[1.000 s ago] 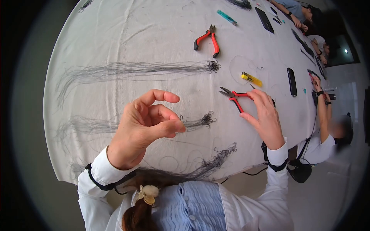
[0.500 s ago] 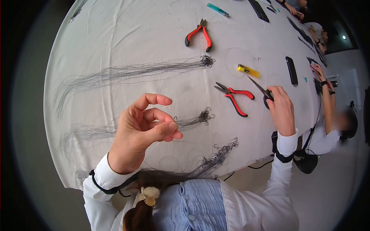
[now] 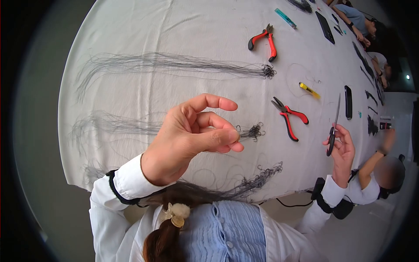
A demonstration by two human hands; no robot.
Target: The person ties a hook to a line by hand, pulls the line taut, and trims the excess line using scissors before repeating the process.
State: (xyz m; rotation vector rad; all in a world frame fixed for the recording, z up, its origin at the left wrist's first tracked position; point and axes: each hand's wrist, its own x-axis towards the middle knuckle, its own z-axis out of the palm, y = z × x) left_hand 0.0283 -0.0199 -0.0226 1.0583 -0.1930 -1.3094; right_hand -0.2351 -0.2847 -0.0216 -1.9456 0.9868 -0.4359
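My left hand (image 3: pixel 187 131) is raised over the white table, with thumb and fingers pinched together and the index finger curled apart above. A tiny dark hook (image 3: pixel 238 128) pokes up at the thumb tip; any strand behind it is too fine to make out. My right hand (image 3: pixel 342 150) holds black-handled scissors (image 3: pixel 336 124) up off the cloth, blades pointing away from me. Beneath and beyond my left hand lie bundles of thin dark strands with curled ends: the middle bundle (image 3: pixel 252 132), partly hidden by my hand, the far bundle (image 3: pixel 196 65) and the near bundle (image 3: pixel 244 187).
Red-handled pliers (image 3: pixel 288 118) lie between my hands, with red-handled cutters (image 3: pixel 265 41) farther off. Around them are a yellow lighter (image 3: pixel 310 90), a teal cutter-like tool (image 3: pixel 286 18) and black phones (image 3: pixel 348 102) (image 3: pixel 324 27). Co-workers sit along the right side.
My right hand has lifted the scissors off the table and turned them upright. My left hand keeps its pinch. The whole view has shifted, so the table things appear farther right.
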